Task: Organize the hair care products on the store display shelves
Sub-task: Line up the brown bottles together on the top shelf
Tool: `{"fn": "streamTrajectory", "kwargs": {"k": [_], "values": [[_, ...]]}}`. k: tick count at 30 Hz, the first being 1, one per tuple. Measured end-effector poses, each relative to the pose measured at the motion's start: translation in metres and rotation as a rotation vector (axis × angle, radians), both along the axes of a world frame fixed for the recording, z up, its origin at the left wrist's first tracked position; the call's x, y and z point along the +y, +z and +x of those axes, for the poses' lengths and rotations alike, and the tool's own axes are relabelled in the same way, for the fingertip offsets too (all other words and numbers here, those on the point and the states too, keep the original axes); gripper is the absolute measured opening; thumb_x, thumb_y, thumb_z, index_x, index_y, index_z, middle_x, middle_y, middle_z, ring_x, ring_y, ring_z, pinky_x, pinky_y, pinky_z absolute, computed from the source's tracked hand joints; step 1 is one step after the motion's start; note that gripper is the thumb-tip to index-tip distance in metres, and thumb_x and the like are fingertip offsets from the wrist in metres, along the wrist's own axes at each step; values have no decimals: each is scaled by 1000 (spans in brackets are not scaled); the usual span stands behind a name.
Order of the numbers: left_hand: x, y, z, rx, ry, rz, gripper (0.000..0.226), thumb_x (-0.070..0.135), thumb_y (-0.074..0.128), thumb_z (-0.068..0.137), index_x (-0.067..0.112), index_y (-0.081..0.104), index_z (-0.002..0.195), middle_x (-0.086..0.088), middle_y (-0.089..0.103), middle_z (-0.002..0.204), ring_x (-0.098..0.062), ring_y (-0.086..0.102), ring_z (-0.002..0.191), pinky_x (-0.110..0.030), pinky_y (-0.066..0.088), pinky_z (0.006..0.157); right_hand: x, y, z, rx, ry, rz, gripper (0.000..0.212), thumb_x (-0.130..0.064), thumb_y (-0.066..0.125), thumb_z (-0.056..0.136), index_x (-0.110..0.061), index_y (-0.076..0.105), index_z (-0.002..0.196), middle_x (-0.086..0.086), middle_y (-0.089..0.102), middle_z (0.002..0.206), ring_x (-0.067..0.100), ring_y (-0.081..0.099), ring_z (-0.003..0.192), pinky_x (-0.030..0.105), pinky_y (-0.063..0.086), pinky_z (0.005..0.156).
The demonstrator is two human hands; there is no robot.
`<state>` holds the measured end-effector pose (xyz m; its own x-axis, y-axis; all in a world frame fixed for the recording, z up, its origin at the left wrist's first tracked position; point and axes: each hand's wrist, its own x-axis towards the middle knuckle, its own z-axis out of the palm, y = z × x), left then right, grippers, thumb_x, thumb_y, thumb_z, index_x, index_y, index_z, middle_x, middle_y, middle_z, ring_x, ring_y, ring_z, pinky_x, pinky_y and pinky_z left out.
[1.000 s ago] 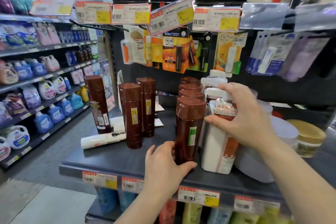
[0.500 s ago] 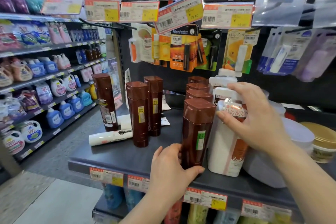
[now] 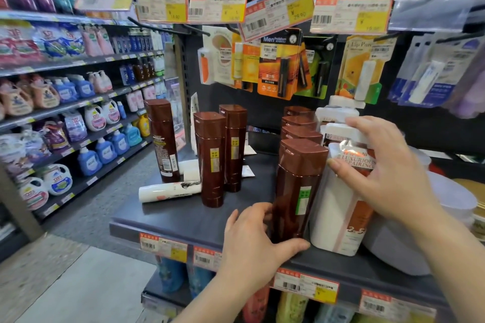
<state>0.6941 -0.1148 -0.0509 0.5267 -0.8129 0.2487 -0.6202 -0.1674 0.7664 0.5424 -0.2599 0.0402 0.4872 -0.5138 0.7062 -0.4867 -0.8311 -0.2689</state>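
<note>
Head view: my left hand (image 3: 256, 240) gripped base of front brown bottle (image 3: 298, 191), thumb curled across front, fingers wrapped round left side; bottle stood near front edge of shelf (image 3: 183, 220), heading row of like bottles, touching white pump bottle (image 3: 338, 207); my right hand (image 3: 385, 173) steadied that pump bottle, fingers spread, curled over its upper label. Advice to self: slide base square to front edge, keep it low, avoid tipping neighbour. Bottle looked glossy, dark brown, flat cap, green sticker.
</note>
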Motion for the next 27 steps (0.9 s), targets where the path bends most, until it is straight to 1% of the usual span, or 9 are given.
{"fn": "streamTrajectory", "kwargs": {"k": [2,3,7,9,12,15,18,20,27], "values": [[1,-1,14,18,24,-47,87,84,58,53,36,51,125,29,51,101,7,51,98,-35,44,101,2,1,0,-4,4,15,73,-64,52,76,-24,43,136,2,44,138,16,40,126,33,36,89],[2,-1,25,26,62,-78,86,85,57,55,35,51,124,28,50,103,4,52,101,-33,45,99,3,2,1,-7,5,21,75,-63,50,73,-24,43,136,2,44,138,17,40,126,34,37,89],[1,1,73,69,290,-202,62,57,75,68,29,54,119,17,56,108,-5,54,103,-29,47,92,3,2,3,-9,2,32,74,-61,53,73,-24,43,136,4,44,138,20,41,127,37,37,91],[-3,0,94,57,366,-206,65,49,79,68,24,52,122,10,55,112,-10,53,107,-32,47,95,1,0,2,-24,-1,9,68,-59,61,80,-22,44,135,5,45,136,20,42,125,36,36,93],[-11,-1,118,74,417,-181,79,43,83,67,17,45,132,0,52,126,-18,50,117,-40,44,102,2,0,4,-32,2,-3,69,-50,61,75,-19,45,134,6,46,134,19,41,124,35,33,96],[-18,-2,128,167,357,-146,83,38,84,67,16,42,136,4,51,128,-16,51,119,-40,43,104,5,1,6,-36,11,-9,72,-58,56,74,-19,45,134,5,46,133,17,40,124,35,33,96],[-18,-5,128,183,241,-106,58,30,82,71,20,54,120,12,61,107,-10,60,105,-30,48,93,5,2,6,-36,5,-13,73,-61,49,73,-21,45,133,4,46,132,16,40,123,35,34,95],[-17,-6,121,153,194,-88,49,30,81,73,24,57,116,15,62,101,-7,61,98,-24,47,86,5,1,7,-41,5,-15,72,-61,49,73,-21,45,133,3,46,132,15,40,122,35,34,95],[-44,-16,89,178,8,-84,49,36,81,67,32,56,108,10,71,101,-7,67,94,-35,54,88,4,0,7,-58,2,-15,71,-60,50,73,-21,45,132,5,47,131,20,41,125,36,33,98]]}}
